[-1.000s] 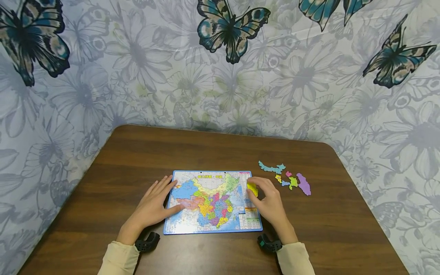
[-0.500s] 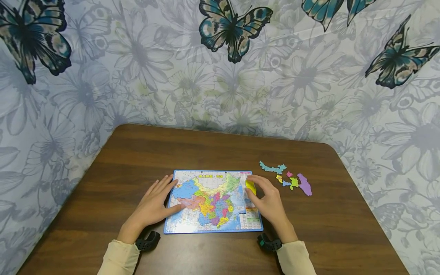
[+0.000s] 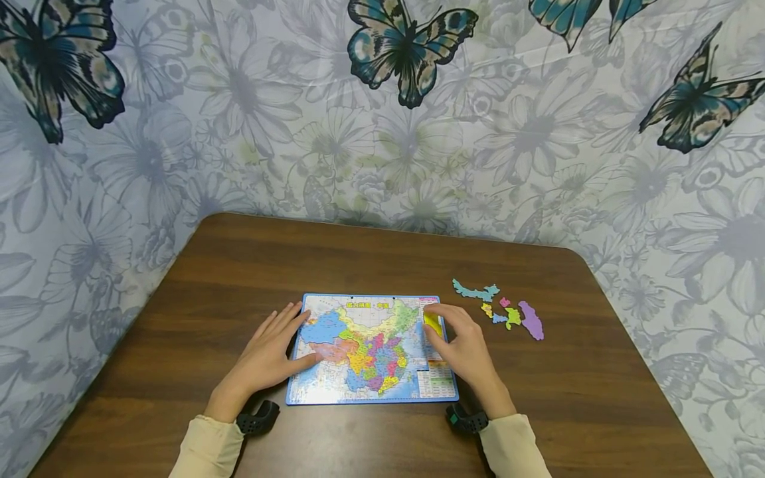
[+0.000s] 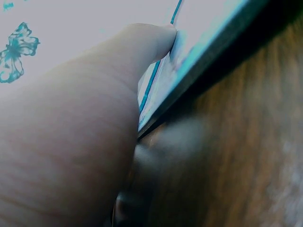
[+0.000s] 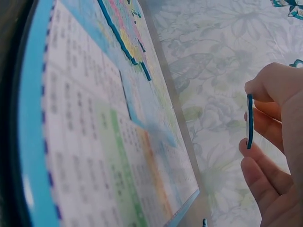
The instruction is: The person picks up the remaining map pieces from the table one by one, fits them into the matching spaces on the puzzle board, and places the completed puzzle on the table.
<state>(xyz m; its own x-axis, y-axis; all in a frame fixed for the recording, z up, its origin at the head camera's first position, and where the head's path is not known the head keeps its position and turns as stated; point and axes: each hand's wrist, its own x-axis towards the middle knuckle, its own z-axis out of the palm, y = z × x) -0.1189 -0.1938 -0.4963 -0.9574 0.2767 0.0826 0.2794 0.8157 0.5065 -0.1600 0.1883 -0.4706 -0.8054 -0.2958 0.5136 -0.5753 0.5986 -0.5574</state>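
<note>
A map puzzle board [image 3: 323, 393] with a blue border lies on the table, a coloured map of China in its middle. My left hand [image 3: 263, 358] rests on the board's left edge with fingers spread and fairly straight. Its thumb [image 4: 151, 40] touches the board's surface in the left wrist view. Above the right part of the board, my right hand [image 3: 469, 345] pinches a yellow puzzle piece [image 3: 433, 324] between thumb and fingers. The right wrist view shows this piece [image 5: 250, 121] edge-on, held apart from the board. Its outline is partly hidden by the fingers.
Several loose puzzle pieces lie right of the board: a long light-blue one [image 3: 476, 291], a purple one [image 3: 531, 321], a green one [image 3: 512, 318] and smaller ones. The brown wooden table [image 3: 239, 259] ends at a butterfly-patterned cloth [image 3: 382, 166].
My right hand has shifted slightly left with the yellow puzzle piece, further over the board. My left hand stays on the board's left edge.
</note>
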